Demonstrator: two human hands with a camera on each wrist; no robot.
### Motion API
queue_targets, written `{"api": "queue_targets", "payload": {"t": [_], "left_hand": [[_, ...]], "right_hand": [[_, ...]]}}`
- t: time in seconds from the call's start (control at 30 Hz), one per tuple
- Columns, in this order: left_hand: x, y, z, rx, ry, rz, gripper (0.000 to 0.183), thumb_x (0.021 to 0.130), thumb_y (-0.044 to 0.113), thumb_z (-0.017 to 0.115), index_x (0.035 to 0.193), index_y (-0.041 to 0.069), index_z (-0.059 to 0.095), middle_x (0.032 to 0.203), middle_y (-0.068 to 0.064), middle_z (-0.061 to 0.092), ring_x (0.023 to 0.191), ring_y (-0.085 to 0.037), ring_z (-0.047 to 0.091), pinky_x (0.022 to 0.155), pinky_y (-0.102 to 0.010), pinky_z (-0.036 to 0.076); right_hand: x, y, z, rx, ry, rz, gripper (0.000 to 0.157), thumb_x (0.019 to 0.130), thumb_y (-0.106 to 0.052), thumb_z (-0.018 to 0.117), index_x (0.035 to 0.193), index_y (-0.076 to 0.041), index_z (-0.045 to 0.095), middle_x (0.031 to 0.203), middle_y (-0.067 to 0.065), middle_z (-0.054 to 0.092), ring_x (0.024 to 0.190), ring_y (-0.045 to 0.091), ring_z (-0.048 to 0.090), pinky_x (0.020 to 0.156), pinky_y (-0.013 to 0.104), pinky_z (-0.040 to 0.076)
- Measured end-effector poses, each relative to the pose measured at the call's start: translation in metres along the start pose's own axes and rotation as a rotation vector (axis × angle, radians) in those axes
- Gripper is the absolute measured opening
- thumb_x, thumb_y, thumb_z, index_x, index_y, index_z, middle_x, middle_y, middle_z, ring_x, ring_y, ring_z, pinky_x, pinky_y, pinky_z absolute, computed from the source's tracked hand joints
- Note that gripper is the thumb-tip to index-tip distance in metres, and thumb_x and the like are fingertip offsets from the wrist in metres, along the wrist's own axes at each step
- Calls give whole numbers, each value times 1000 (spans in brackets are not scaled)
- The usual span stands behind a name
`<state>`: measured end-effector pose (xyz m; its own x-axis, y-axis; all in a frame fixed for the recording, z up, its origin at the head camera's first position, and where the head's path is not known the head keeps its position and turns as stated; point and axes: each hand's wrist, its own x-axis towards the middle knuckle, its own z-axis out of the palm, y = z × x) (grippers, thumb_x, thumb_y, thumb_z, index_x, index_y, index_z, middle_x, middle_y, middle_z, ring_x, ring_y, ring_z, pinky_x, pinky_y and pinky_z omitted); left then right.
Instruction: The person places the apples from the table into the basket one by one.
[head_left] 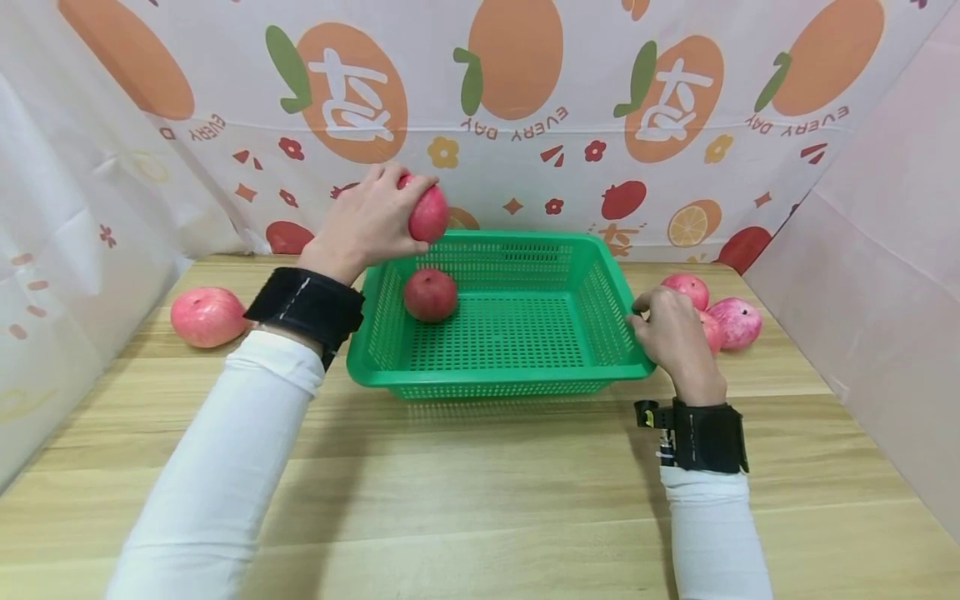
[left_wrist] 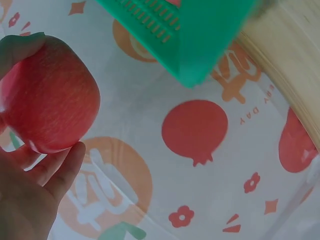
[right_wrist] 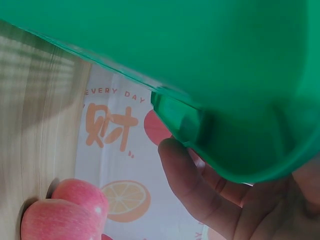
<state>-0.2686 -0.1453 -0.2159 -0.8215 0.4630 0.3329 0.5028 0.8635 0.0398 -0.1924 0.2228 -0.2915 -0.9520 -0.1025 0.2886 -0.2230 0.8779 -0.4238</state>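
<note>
My left hand (head_left: 367,218) grips a red apple (head_left: 430,215) in the air over the back left corner of a green plastic basket (head_left: 498,375). In the left wrist view, the thumb and fingers curl round that held apple (left_wrist: 52,95). Inside the basket, a darker red apple (head_left: 431,295) sits toward the left end. At the basket's right end my right hand (head_left: 675,333) grips the rim. The right wrist view shows its fingers (right_wrist: 185,175) curled at the underside of the green rim (right_wrist: 240,172).
Left of the basket lies a pink-red apple (head_left: 207,317) on the wooden table (head_left: 480,500). Several apples (head_left: 736,322) cluster to the right of the basket, partly hidden by my right hand. A fruit-print curtain (head_left: 517,183) hangs close behind the basket.
</note>
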Motion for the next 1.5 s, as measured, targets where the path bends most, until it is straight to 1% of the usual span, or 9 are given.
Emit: {"api": "queue_targets", "payload": {"t": [0.17,0.4,0.53,0.63,0.73,0.93,1.07,1.27,1.5], "left_hand": [[6,8,4,-30,-31,9,80,81,25,84,149,7,45,137,-27,47,125,-43,44,90,-62,53],[9,12,7,-54,-55,18,74,83,22,82,147,8,48,132,-25,47,120,-40,46,87,-59,55],[12,14,8,-8,-56,29,74,82,24,84,145,9,49,130,-25,48,118,-40,48,86,-59,55],[15,17,10,49,-56,54,76,81,27,85,145,8,50,131,-26,50,120,-42,48,89,-60,53],[17,19,12,75,-65,69,77,80,27,85,145,8,49,133,-27,50,123,-44,46,91,-61,51],[17,20,17,64,-110,57,77,81,26,84,146,7,48,133,-27,50,126,-44,44,90,-61,52],[17,22,19,56,-131,66,76,81,27,84,145,7,47,133,-27,50,125,-43,45,91,-60,52],[19,28,22,48,-166,64,75,83,27,82,146,9,46,134,-26,51,125,-42,45,88,-61,53],[23,31,26,50,-190,70,74,83,28,83,145,10,47,134,-25,52,124,-41,45,88,-60,54]], "right_hand": [[0,1,1,2,3,2,20,94,5,64,107,20,68,106,34,67,97,43,63,78,55,57],[0,0,0,3,0,4,20,95,4,64,107,20,68,106,33,67,94,41,64,76,53,59],[0,0,-1,3,1,4,20,95,4,64,107,20,68,106,33,67,92,41,64,75,53,59],[1,0,-1,4,0,5,20,95,4,64,107,20,68,106,33,67,93,41,64,75,54,59],[0,0,0,4,-2,8,20,95,4,64,107,20,68,106,33,67,94,41,63,76,53,59],[0,1,-1,0,0,4,20,94,5,65,107,20,68,106,33,67,94,41,64,76,54,58],[0,1,-1,-4,6,0,20,94,4,65,107,19,68,106,33,67,94,42,64,76,54,58],[0,1,1,3,-6,6,20,94,4,65,107,19,68,106,33,67,94,41,63,76,53,58],[0,-1,0,-7,-9,13,21,95,3,65,108,19,68,109,33,66,97,42,63,79,53,57]]}}
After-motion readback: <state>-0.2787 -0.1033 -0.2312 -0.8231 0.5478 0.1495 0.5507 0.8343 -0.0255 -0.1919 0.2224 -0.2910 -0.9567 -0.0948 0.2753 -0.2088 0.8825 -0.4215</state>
